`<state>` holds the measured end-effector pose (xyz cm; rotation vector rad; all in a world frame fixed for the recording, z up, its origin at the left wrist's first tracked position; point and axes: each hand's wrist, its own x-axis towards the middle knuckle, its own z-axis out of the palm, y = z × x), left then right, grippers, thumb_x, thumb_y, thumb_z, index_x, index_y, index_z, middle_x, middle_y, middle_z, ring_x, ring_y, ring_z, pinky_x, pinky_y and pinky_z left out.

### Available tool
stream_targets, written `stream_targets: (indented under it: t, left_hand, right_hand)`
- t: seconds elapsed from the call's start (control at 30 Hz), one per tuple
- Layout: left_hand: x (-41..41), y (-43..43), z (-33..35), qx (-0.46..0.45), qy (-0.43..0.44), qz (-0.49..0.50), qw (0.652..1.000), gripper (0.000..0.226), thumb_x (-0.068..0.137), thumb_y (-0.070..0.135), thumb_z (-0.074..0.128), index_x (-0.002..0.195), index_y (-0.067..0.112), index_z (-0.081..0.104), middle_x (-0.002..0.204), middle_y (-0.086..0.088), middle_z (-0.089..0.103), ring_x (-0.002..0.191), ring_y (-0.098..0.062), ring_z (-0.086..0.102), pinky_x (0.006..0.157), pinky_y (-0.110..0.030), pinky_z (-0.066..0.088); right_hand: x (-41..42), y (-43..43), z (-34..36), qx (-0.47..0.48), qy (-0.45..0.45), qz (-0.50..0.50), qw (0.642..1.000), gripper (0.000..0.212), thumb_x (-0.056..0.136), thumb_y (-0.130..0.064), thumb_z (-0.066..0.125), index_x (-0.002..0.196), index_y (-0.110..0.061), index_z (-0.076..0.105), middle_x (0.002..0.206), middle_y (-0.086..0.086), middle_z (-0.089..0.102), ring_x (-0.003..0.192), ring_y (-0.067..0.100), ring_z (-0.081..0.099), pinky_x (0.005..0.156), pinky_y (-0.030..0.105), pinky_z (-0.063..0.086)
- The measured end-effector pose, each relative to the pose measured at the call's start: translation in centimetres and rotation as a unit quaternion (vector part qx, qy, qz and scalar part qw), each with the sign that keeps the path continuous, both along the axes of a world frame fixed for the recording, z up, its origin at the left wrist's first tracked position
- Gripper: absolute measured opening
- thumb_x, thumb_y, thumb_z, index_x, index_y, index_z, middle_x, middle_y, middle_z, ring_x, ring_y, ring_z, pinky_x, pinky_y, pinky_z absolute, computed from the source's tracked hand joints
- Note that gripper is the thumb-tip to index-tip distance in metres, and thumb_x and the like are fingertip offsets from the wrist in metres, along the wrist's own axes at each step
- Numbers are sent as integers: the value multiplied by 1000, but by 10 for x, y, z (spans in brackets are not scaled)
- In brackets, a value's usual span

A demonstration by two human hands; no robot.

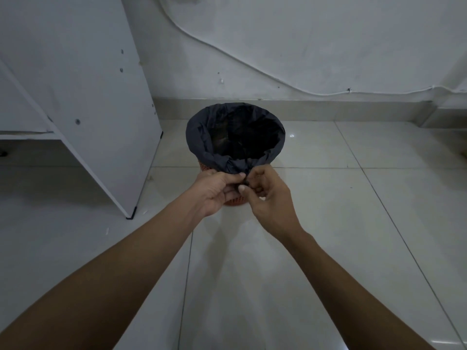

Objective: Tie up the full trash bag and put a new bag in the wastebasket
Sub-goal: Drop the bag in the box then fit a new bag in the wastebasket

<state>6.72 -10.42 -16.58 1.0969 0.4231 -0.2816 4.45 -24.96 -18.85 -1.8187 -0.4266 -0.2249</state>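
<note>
White wood makes one cabinet [83,97], left of the one orange wastebasket [235,201] on the floor. One black trash bag [202,137] sits in the wastebasket, open and crinkly, folded over its rim. At the wastebasket's near side, two hands, the left hand [214,190] and right hand [270,198], pinch a bunched bit of bag. One white cable [227,54] runs along the wall behind.

The room was dim and grey, the light flat. The glossy floor [341,236] carried one small glint and faint soft shadows. Lines bowed near the edges; inside, the bag [242,137] was black.
</note>
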Motion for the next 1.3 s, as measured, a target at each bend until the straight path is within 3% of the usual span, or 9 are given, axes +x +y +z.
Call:
stream_targets:
  t: [0.1, 0.2, 0.33, 0.47, 0.57, 0.73, 0.93, 1.1, 1.3]
  left_hand:
    - [1, -2, 1, 2, 7, 1, 1000, 35, 88, -7, 66, 122, -11, 61, 107, -24, 71, 86, -27, 73, 62, -31, 62]
    - [3, -3, 1, 2, 22, 6, 1000, 34, 87, -8, 66, 121, -11, 61, 104, -23, 72, 83, -25, 73, 62, -31, 62]
    - [4, -4, 3, -10, 37, 4, 999, 24, 88, -6, 66, 112, -6, 64, 84, -13, 74, 66, -18, 73, 50, -25, 56]
    - [6, -4, 5, -7, 35, -13, 999, 11, 90, -5, 63, 99, -1, 66, 74, -8, 75, 61, -14, 72, 50, -24, 57]
    - [4, -5, 6, -21, 13, -34, 999, 12, 92, -4, 61, 104, -3, 65, 74, -9, 74, 58, -14, 70, 55, -24, 58]
    - [-5, 4, -2, -9, -18, -86, 996, 28, 95, -2, 55, 123, 1, 62, 104, -12, 73, 93, -22, 70, 83, -40, 60]
    - [-8, 3, -8, 14, -12, -7, 1000, 20, 87, -9, 65, 107, -3, 66, 93, -11, 73, 73, -14, 72, 63, -22, 57]
    - [-6, 2, -8, -11, -1, 30, 999, 10, 85, -9, 68, 94, -6, 68, 86, -16, 74, 71, -19, 72, 61, -21, 58]
    - [-6, 1, -6, -2, 21, 33, 999, 6, 87, -4, 68, 93, -2, 68, 77, -11, 73, 63, -15, 71, 59, -21, 58]
  right_hand:
    - [5, 2, 4, 24, 57, -19, 998, 11, 88, -5, 74, 96, -11, 72, 83, -1, 72, 78, 11, 68, 73, 23, 56]
    - [4, 1, 0, -14, 58, -17, 998, 13, 89, -7, 73, 100, -8, 79, 89, 0, 77, 81, 10, 71, 76, 19, 56]
    - [1, -1, -4, -90, -46, -6, 995, 20, 84, 0, 76, 104, -2, 76, 94, 6, 72, 82, 7, 62, 79, 8, 47]
    - [5, 0, -6, -159, -133, -17, 978, 17, 85, 7, 72, 100, 0, 76, 91, 13, 66, 84, 22, 60, 76, 27, 52]
    - [9, 3, -6, -185, -150, -55, 970, 13, 87, 10, 66, 92, 1, 75, 84, 14, 59, 82, 25, 53, 72, 24, 45]
    - [15, 6, -2, -149, -21, -94, 984, 15, 93, 3, 61, 91, -1, 75, 90, 6, 56, 85, 18, 54, 72, 10, 41]
    - [17, 4, 6, -4, 134, -99, 986, 4, 88, -10, 74, 89, -13, 73, 79, -1, 72, 73, 10, 66, 71, 26, 56]
    - [14, 3, 7, -8, 73, -99, 992, 2, 87, -10, 76, 87, -9, 74, 78, -2, 72, 73, 9, 66, 70, 24, 55]
    - [5, 1, -10, 13, 60, -52, 997, 18, 89, 0, 70, 105, -8, 70, 101, 4, 70, 92, 12, 65, 84, 20, 53]
